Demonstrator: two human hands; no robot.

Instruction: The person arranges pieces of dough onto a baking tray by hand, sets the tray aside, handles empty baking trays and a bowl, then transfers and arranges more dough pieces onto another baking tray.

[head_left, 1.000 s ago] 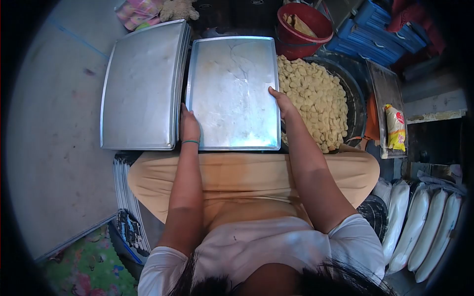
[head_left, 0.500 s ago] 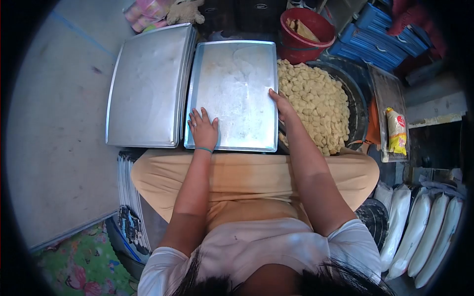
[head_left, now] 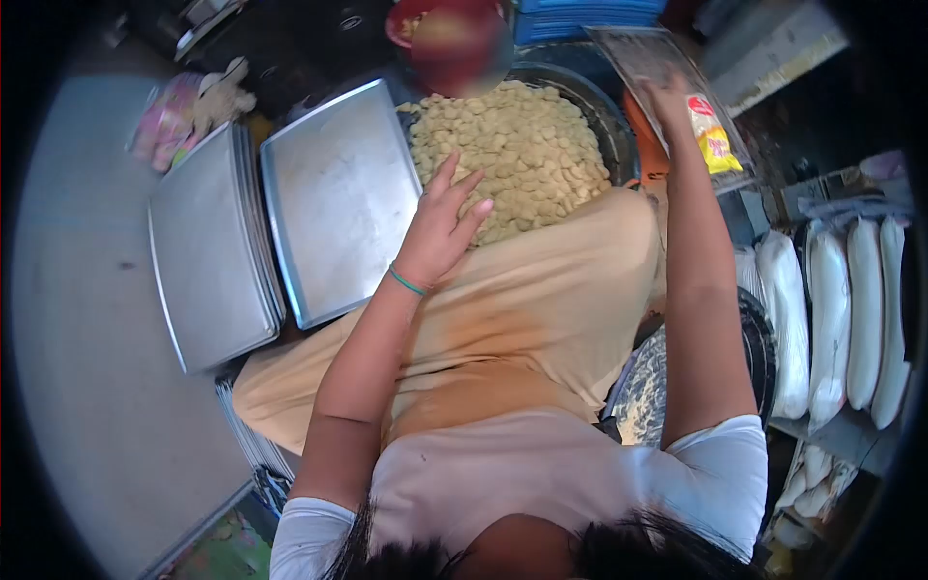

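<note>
My left hand, a green band at its wrist, has its fingers spread above the near left edge of the heap of pale dough pieces and holds nothing. The heap fills a wide dark basin. My right hand is at the upper right, beside a yellow, white and red packet on a worn board; motion blurs its fingers. A metal tray lies left of the basin, beside a stack of similar trays.
A red bucket stands behind the basin. Long white filled bags hang or stand at the right, near a round floury vessel. A plush toy is at the upper left, blue drawers at the top.
The view has turned right. Both hands have left the metal tray; my left hand has moved over to the dough pieces, and my right hand has reached out to the board with the packet.
</note>
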